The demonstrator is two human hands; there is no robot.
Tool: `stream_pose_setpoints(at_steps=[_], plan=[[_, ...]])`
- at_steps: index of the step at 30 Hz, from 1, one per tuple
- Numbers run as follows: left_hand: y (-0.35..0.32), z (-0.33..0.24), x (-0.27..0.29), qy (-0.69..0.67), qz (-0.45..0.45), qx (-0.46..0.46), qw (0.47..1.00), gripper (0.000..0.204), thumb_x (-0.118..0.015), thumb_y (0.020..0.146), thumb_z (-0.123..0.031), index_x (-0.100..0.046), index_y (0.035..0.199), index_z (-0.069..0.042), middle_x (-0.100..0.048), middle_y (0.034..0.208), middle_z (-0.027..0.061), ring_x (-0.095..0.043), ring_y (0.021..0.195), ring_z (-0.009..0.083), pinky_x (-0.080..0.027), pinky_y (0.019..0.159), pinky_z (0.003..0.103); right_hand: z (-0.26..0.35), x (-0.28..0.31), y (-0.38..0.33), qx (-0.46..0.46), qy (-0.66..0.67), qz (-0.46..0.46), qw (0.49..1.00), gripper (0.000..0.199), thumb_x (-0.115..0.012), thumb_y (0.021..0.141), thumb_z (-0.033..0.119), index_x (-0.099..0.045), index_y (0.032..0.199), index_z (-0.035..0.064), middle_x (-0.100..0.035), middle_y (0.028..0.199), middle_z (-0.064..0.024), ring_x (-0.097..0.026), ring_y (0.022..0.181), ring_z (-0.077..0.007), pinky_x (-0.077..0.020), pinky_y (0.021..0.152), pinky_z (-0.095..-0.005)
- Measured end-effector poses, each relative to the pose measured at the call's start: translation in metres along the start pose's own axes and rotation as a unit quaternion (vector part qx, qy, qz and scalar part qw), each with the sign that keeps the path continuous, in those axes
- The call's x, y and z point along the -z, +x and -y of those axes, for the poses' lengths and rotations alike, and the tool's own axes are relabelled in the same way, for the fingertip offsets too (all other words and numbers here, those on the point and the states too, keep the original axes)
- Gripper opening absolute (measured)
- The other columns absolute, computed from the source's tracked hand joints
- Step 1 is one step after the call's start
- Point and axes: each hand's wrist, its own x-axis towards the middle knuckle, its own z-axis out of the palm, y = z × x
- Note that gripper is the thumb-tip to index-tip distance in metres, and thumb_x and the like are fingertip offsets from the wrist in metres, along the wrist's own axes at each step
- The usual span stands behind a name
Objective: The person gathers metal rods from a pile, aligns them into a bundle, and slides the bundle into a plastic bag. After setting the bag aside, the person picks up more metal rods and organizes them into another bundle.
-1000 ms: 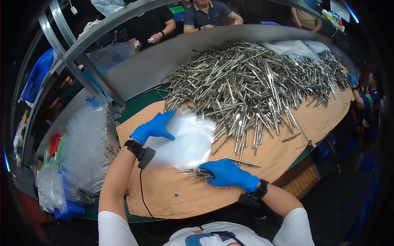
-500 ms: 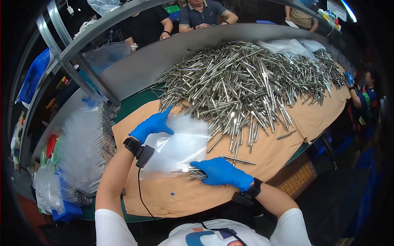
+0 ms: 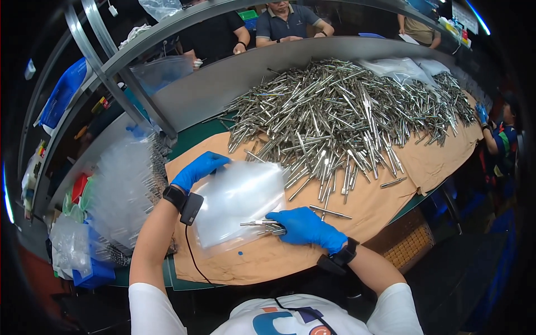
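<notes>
Clear bag: I have the clear plastic bag [image 3: 243, 192] lying flat on the brown paper [image 3: 290, 259]; it is my landmark.
Left hand: I see the left hand [image 3: 200, 169] at the bag's far left corner, fingers bent together; I cannot tell whether they pinch it.
Right hand: I see the right hand [image 3: 308, 228] closed around a bundle of metal rods [image 3: 260, 224], their tips over the bag's near right part.
Loose rod: One single rod [image 3: 334, 213] lies right of the bag.
Rod pile: The big heap [image 3: 335, 111] spreads beyond and right of the bag.
</notes>
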Motion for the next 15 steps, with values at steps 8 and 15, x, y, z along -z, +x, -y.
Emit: stream_pose_setpoints(at_steps=[8,15], plan=[[-0.005,0.04,-0.002,-0.033,-0.032,-0.152,0.987,0.029,-0.057,0.079,-0.021,-0.061,0.102,-0.003,-0.061,0.085,0.0023,-0.054,0.075,0.01,-0.043,0.071,0.023,0.004,0.001,-0.001,-0.012,0.014,-0.005,1.0,0.047,-0.061,0.07,0.024,-0.052,0.115,0.0178,-0.062,0.09,-0.0118,-0.06,0.074,-0.031,-0.0492,0.065,-0.0369],[-0.009,0.04,-0.003,-0.031,-0.075,-0.075,0.994,0.023,-0.062,0.073,-0.019,-0.064,0.089,-0.003,-0.062,0.084,0.0046,-0.056,0.076,0.0147,-0.044,0.072,0.026,0.006,-0.001,-0.001,-0.015,0.01,-0.001,1.0,0.046,-0.062,0.07,0.024,-0.053,0.114,0.0172,-0.062,0.09,-0.0118,-0.06,0.075,-0.0311,-0.0492,0.065,-0.0369]])
